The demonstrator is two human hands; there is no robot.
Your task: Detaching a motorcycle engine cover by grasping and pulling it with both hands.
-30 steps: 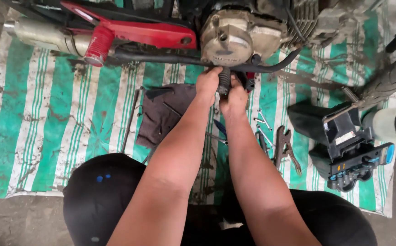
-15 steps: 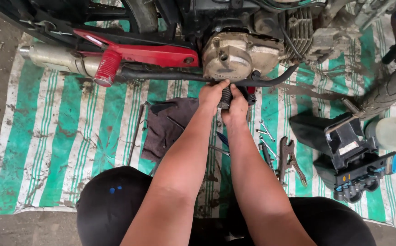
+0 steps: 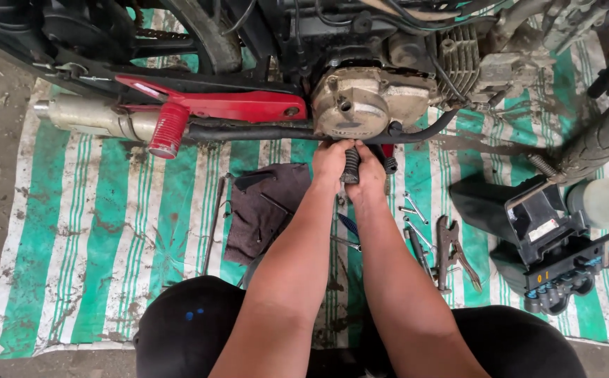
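Both hands reach forward to the underside of a motorcycle engine (image 3: 364,101) with a tan side cover. My left hand (image 3: 330,162) and my right hand (image 3: 371,175) close together around a black ribbed rubber footpeg (image 3: 350,166) that sticks out below the cover. A black exhaust pipe (image 3: 262,131) runs left from there toward a silver muffler (image 3: 87,115). A red swingarm bracket (image 3: 206,108) lies above the pipe.
A green-and-white striped tarp (image 3: 73,238) covers the ground. On it lie a dark rag (image 3: 266,206), pliers (image 3: 451,248), several spanners (image 3: 416,210) and a black open tool case (image 3: 556,248). A front tyre (image 3: 602,140) stands at right.
The view has tilted down and come closer, so the engine and hands sit lower in frame. Both hands stay clasped on the footpeg.
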